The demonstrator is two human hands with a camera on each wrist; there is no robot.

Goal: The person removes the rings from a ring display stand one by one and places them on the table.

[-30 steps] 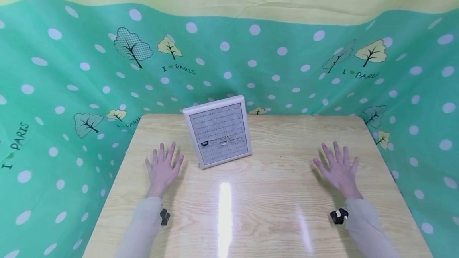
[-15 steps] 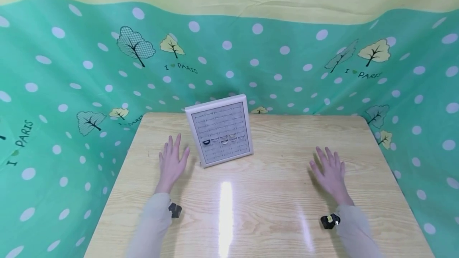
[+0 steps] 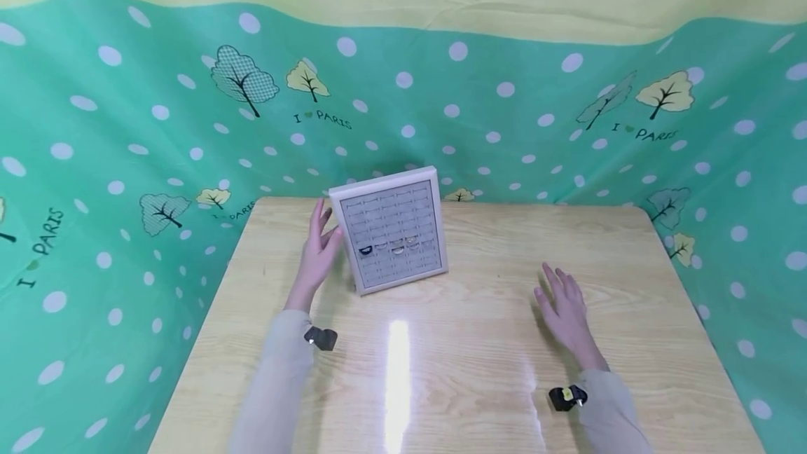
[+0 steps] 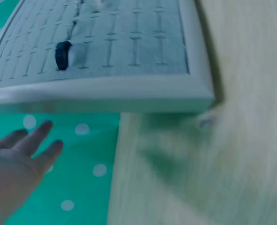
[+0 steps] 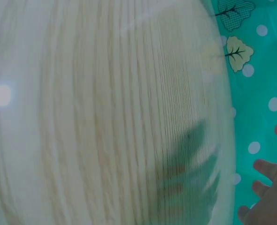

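Observation:
A white-framed ring display tray (image 3: pixel 391 213) leans upright near the back of the table. Several rings sit in its grey slotted insert, among them a dark ring (image 3: pixel 366 250) at the left. My left hand (image 3: pixel 316 252) is at the tray's left side, fingers spread and thumb right at the frame. In the left wrist view, the fingers (image 4: pixel 33 138) extend behind the frame edge (image 4: pixel 101 96), holding nothing. Over the right part of the table, my right hand (image 3: pixel 566 310) hovers with relaxed fingers and an unoccupied palm.
The wooden table (image 3: pixel 479 342) carries a bright light reflection in front of the tray. A green dotted curtain (image 3: pixel 504 111) closes off the back and both sides. Small black cameras (image 3: pixel 321 338) sit on the wrists.
My left hand has moved forward and right, up to the tray's left side. My right hand has shifted left and slightly back toward me. The tray stays standing in place.

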